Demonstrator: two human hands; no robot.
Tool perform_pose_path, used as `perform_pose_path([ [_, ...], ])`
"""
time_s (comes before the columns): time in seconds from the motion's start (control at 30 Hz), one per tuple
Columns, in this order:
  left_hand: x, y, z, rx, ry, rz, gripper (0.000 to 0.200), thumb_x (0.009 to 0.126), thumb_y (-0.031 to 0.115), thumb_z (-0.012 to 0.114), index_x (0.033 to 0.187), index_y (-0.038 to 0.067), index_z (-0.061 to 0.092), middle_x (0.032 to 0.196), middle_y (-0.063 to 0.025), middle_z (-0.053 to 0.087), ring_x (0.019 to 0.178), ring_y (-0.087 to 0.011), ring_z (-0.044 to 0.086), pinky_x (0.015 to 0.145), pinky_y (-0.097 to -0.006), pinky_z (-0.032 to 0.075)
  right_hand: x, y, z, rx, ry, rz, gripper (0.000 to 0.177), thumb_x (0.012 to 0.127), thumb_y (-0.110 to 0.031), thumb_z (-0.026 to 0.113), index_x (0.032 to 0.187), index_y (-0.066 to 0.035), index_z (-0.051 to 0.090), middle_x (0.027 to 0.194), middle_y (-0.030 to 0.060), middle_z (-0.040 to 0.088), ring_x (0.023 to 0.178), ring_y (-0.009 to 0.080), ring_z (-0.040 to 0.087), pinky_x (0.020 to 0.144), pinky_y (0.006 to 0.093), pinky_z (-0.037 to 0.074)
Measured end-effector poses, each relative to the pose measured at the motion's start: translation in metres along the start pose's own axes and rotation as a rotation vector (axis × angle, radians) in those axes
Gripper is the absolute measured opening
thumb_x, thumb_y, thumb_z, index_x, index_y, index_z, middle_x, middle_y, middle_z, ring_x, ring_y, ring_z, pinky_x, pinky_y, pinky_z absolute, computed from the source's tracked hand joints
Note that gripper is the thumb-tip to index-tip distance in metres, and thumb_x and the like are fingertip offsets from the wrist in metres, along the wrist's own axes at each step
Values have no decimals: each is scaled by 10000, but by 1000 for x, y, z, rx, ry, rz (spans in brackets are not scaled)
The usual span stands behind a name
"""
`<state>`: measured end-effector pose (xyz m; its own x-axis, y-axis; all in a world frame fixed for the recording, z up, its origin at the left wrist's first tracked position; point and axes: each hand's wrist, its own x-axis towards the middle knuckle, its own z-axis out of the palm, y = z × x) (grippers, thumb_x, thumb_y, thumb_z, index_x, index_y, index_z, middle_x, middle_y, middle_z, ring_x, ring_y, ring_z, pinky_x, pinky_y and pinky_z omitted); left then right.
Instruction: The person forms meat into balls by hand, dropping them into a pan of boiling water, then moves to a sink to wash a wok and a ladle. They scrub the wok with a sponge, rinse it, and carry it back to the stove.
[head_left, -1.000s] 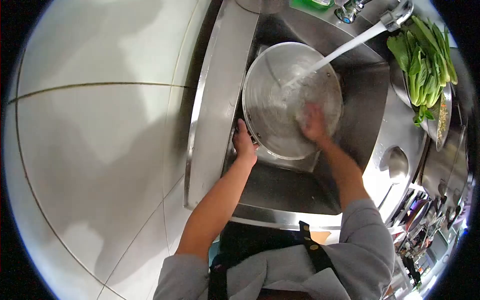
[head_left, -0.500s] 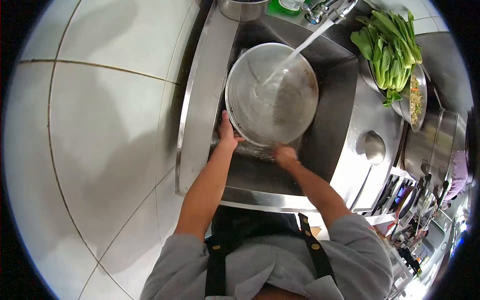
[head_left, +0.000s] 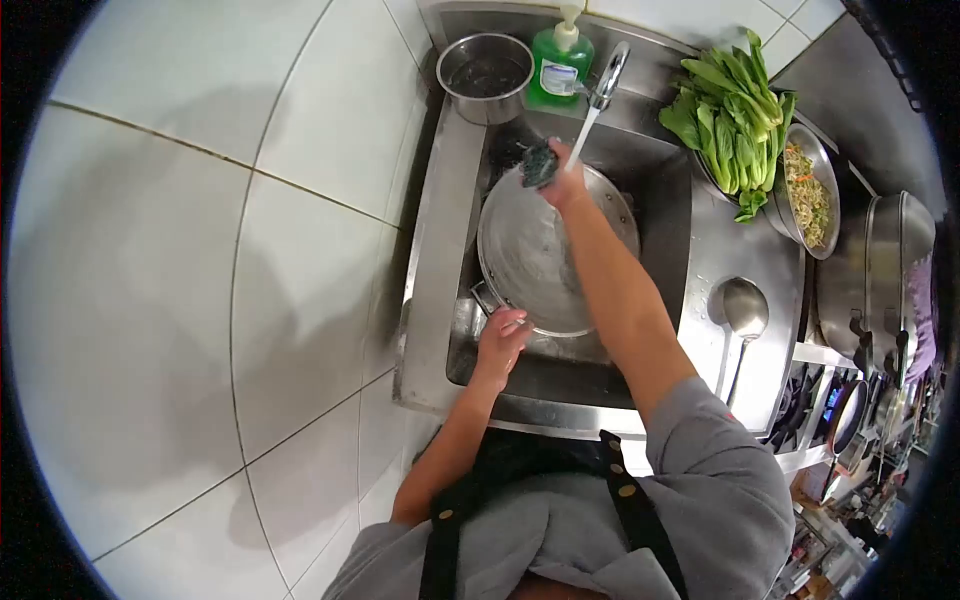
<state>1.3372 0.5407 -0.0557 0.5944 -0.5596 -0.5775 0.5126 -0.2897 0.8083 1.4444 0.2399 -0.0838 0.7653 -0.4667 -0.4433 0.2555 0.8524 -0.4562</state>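
A large round metal pot [head_left: 535, 250] lies in the steel sink [head_left: 665, 240], its wet inside facing up. My left hand [head_left: 503, 345] is at its near left rim beside the loop handle, fingers curled at the edge. Over the far rim, my right hand [head_left: 568, 182] grips a dark green scouring pad [head_left: 538, 165]. Water falls from the faucet [head_left: 608, 80] right by that hand.
Behind the sink stand a steel container [head_left: 486, 75] and a green soap bottle [head_left: 560, 65]. On the right are leafy greens [head_left: 735, 120], a bowl of sprouts [head_left: 808, 195], a ladle [head_left: 745, 305] and large pots [head_left: 870, 270]. A tiled wall [head_left: 320, 250] borders the left.
My right hand has moved from the pot's near rim to its far side, under the stream, where the scouring pad now shows. My left hand has shifted along the near left rim.
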Motion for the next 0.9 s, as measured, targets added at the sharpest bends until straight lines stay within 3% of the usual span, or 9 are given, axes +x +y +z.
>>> perform_pose_path([
  [0.13, -17, 26, -33, -238, -56, 114, 259, 812, 81, 646, 1054, 41, 563, 1020, -33, 560, 897, -112, 535, 753, -245, 456, -19, -24, -2, -306, -171, 237, 340, 859, -327, 525, 1070, -62, 559, 890, 148, 641, 778, 316, 632, 604, 488, 493],
  [0.27, -29, 42, -67, 983, 386, 634, 317, 812, 131, 599, 1103, 33, 521, 1242, -199, 467, 1207, -384, 396, 980, -489, 326, -117, -25, -33, -2039, -588, 293, 359, 828, -347, 592, 998, -37, 661, 988, 118, 655, 938, 271, 607, 790, 382, 476],
  [0.33, -18, 38, -71, 1190, 507, 752, 349, 821, 162, 593, 1135, 40, 504, 1305, -195, 413, 1263, -408, 321, 984, -535, 294, -185, -8, -71, -2320, -532, 921, 389, 832, -356, 583, 1050, -40, 647, 1064, 117, 635, 995, 278, 578, 843, 391, 454],
  [0.47, -5, 28, -68, 1332, 555, 641, 437, 843, 246, 576, 1218, 63, 446, 1377, -152, 329, 1315, -420, 208, 1003, -597, 203, -274, 93, -203, -2345, -708, 1199, 388, 908, -201, 383, 1239, -82, 548, 1281, 128, 523, 1178, 261, 506, 959, 456, 398],
  [0.57, -6, 24, -71, 1407, 556, 628, 460, 852, 287, 551, 1229, 52, 434, 1382, -164, 324, 1310, -431, 215, 978, -597, 212, -219, 216, -184, -1731, -438, 372, 409, 874, -208, 428, 1247, -69, 528, 1115, 203, 597, 1060, 311, 558, 907, 426, 428],
  [0.6, -6, 25, -74, 1402, 542, 675, 463, 854, 308, 536, 1219, 40, 442, 1379, -177, 328, 1298, -448, 226, 958, -588, 226, -216, 215, -109, -1219, -286, 461, 342, 859, -206, 429, 1106, -32, 590, 1020, 226, 616, 886, 366, 607, 784, 463, 473],
  [0.73, -3, 22, -78, 1342, 536, 759, 467, 850, 294, 537, 1227, 38, 437, 1384, -175, 321, 1293, -446, 230, 952, -585, 224, -186, 224, -180, -1836, -846, 526, 449, 861, -252, 450, 1269, -73, 503, 1152, 202, 582, 1045, 316, 565, 877, 425, 433],
  [0.77, -3, 23, -77, 1344, 551, 757, 467, 850, 294, 537, 1227, 38, 437, 1384, -175, 321, 1293, -446, 230, 952, -585, 224, -193, 179, -189, -2080, -908, 923, 471, 853, -249, 456, 1283, -59, 487, 1156, 201, 581, 1022, 330, 576, 865, 432, 433],
  [0.9, 5, 29, -79, 1369, 565, 684, 453, 847, 271, 528, 1225, 39, 437, 1380, -175, 318, 1287, -451, 230, 947, -593, 216, -218, 164, -344, -2292, -197, 1031, 535, 878, -315, 484, 1374, -142, 387, 1424, 109, 361, 1329, 283, 315, 1072, 425, 266],
])
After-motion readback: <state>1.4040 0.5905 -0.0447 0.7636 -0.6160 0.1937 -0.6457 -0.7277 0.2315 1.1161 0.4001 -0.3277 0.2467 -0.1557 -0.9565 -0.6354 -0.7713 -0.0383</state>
